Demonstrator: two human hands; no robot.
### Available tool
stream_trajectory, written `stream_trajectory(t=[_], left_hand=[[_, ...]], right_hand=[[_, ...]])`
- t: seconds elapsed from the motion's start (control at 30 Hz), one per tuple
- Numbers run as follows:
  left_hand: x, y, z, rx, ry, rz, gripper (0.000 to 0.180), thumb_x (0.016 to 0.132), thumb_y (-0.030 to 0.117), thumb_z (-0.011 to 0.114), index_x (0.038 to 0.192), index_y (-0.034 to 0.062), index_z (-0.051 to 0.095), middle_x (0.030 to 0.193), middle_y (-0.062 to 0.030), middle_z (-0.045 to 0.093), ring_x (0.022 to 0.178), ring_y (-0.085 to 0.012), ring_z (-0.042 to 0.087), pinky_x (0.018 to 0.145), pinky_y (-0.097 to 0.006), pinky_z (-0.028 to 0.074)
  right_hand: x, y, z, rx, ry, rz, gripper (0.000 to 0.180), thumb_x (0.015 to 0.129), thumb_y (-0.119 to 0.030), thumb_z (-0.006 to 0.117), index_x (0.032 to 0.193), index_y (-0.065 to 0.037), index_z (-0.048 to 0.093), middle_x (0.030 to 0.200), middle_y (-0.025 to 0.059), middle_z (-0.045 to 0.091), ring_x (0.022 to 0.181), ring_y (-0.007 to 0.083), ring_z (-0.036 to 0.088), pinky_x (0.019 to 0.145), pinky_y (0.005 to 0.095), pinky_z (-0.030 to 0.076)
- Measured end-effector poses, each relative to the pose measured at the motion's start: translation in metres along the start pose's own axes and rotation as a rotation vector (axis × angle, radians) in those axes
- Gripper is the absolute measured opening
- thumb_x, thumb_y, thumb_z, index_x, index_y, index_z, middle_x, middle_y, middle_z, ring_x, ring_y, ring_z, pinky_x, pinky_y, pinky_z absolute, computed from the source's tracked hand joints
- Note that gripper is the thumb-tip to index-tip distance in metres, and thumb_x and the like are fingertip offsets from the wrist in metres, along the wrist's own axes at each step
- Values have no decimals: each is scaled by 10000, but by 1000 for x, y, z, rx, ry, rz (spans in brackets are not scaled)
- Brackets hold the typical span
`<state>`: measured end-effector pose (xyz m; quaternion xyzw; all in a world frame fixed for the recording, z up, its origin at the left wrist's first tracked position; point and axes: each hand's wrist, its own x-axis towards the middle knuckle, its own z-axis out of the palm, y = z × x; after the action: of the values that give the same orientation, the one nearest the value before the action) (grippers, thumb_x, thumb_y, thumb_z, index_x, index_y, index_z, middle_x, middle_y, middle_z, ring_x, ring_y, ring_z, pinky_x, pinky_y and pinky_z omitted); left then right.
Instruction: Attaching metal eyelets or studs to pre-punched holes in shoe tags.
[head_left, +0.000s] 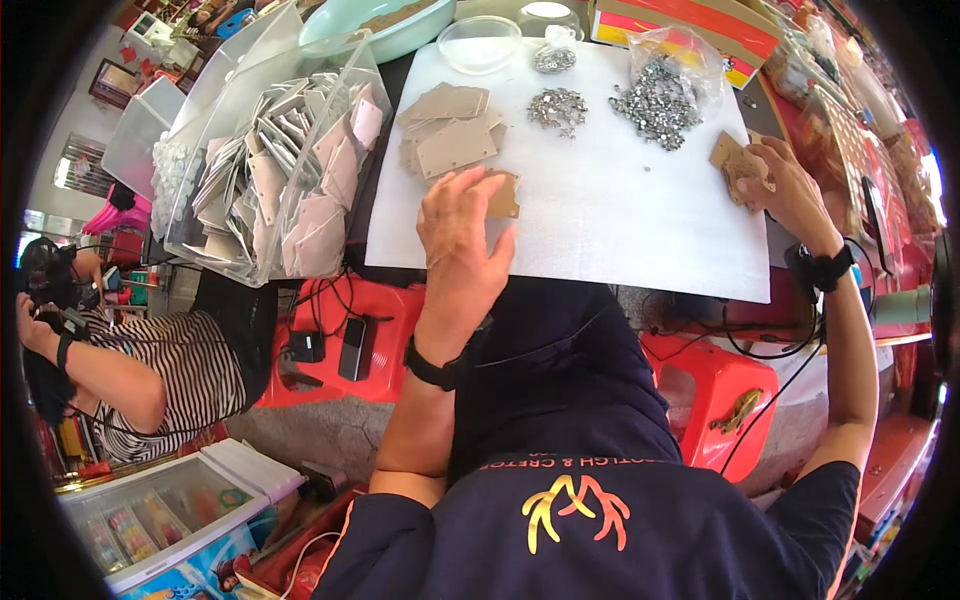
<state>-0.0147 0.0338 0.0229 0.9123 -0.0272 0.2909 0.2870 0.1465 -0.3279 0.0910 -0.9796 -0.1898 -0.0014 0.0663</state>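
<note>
My left hand [463, 235] is at the near left of the white sheet, its thumb apart from its slightly bent fingers. Beside its fingertips lies a brown card [506, 197], partly covered by the hand; whether they touch is hard to tell. Just beyond is a loose pile of greyish-beige cards [457, 146] with small holes. At the sheet's right edge, my right hand [790, 190] has its fingers closed on brown cards [733, 157]. Its fingers hide part of them. Small silvery pieces lie in a heap [558, 108] and spill from a clear plastic bag [690, 55].
A clear bin [270, 250] full of cards stands left of the white sheet [620, 225]. Along the back are a clear bowl [480, 45], a pale green basin [400, 30] and a cardboard box [690, 30]. Red stools [385, 355] and a person in stripes [170, 370] are nearby.
</note>
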Motion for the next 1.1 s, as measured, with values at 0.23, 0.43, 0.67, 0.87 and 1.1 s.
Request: stream_trajectory(t=[0.23, 0.43, 0.67, 0.87, 1.1], left_hand=[[-7, -29, 8, 37, 42, -105, 314, 809, 65, 669, 1117, 81, 610, 1129, -110, 532, 1109, -304, 482, 964, -428, 381], [-12, -34, 6, -42, 147, -133, 218, 825, 59, 661, 1038, 46, 618, 1051, -114, 560, 1054, -302, 503, 933, -395, 408], [-12, -33, 3, 41, 152, -130, 281, 793, 131, 708, 1042, 44, 613, 1058, -120, 572, 1056, -317, 490, 953, -423, 384], [-9, -33, 5, 169, 139, -184, 323, 749, 227, 766, 1020, 89, 656, 1019, -91, 570, 1054, -299, 488, 933, -436, 376], [-12, -35, 2, 134, 119, -150, 279, 733, 227, 779, 957, 98, 672, 1012, -77, 557, 1050, -285, 489, 947, -431, 357]], right_hand=[[3, -99, 11, 351, -61, -415, 330, 871, -203, 677, 1154, -44, 617, 1249, 138, 570, 801, 223, 654, 726, 335, 525], [36, -171, 30, 490, -206, -544, 310, 878, -236, 667, 1107, -28, 642, 1100, 163, 635, 794, 269, 661, 721, 357, 526], [100, -223, 72, 492, 35, -662, 359, 889, -276, 657, 1171, -56, 626, 1019, 172, 634, 804, 253, 644, 721, 364, 515], [102, -243, 87, 324, 107, -720, 422, 853, -297, 686, 1213, -93, 602, 1136, 160, 580, 888, 336, 636, 760, 404, 504], [93, -242, 79, 310, 86, -792, 389, 813, -267, 707, 1139, -73, 622, 1130, 135, 593, 903, 318, 637, 768, 404, 505]])
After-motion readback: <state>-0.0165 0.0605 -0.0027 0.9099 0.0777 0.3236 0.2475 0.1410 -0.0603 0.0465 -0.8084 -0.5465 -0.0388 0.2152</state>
